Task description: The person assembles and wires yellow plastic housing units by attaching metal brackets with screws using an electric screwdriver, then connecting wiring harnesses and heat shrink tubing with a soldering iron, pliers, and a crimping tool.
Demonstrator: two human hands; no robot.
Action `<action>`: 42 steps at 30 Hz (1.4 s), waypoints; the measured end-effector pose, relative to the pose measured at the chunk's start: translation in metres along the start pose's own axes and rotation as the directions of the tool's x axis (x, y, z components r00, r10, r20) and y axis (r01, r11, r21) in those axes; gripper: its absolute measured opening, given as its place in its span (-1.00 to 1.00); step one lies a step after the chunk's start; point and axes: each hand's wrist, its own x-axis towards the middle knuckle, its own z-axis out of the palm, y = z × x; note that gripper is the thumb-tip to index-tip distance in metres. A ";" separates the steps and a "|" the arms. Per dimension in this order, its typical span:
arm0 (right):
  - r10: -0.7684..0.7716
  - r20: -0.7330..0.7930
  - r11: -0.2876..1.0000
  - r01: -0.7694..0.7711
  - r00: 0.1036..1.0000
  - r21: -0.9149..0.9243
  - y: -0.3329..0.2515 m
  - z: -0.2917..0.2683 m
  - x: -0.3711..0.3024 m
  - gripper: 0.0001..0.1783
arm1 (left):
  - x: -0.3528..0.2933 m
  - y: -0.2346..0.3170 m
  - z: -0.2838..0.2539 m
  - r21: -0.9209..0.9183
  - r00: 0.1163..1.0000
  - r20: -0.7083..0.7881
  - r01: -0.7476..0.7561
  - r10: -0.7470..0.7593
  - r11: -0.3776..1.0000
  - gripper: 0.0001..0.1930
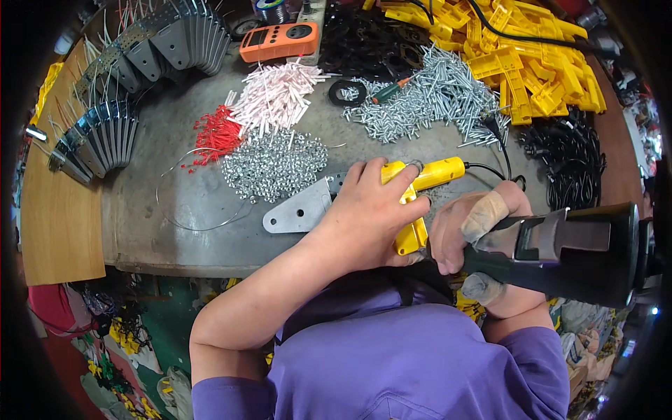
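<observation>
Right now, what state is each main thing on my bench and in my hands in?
Left hand: closed on the yellow handle
Right hand: gripping the black tool
Grey plate: jutting out past the left hand
Metal brackets: standing in fanned rows
Nuts: loose, heaped
Screws: loose, heaped
White tubes: loose, heaped
Red pieces: loose, heaped
Yellow casings: piled up
Black cords: bunched
Orange meter: power unclear

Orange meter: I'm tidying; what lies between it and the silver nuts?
In the head view, a pile of pale tubes lies between the orange meter and silver nuts.
</observation>
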 end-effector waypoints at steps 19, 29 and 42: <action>0.165 -0.225 0.922 -0.231 0.960 -0.311 0.005 0.052 -0.004 -0.60 | -0.009 -0.007 -0.004 -0.128 1.000 -0.006 0.000 -0.001 0.992 -0.30; -0.020 -0.113 0.999 0.016 0.993 -0.031 -0.004 0.034 0.010 -0.77 | -0.009 -0.008 -0.001 -0.052 0.997 0.074 0.009 -0.005 0.999 -0.35; 0.062 -0.403 0.995 -0.087 0.913 -0.045 0.001 0.065 0.004 -0.81 | -0.010 -0.001 0.007 -0.046 0.997 -0.072 -0.015 0.012 0.999 -0.42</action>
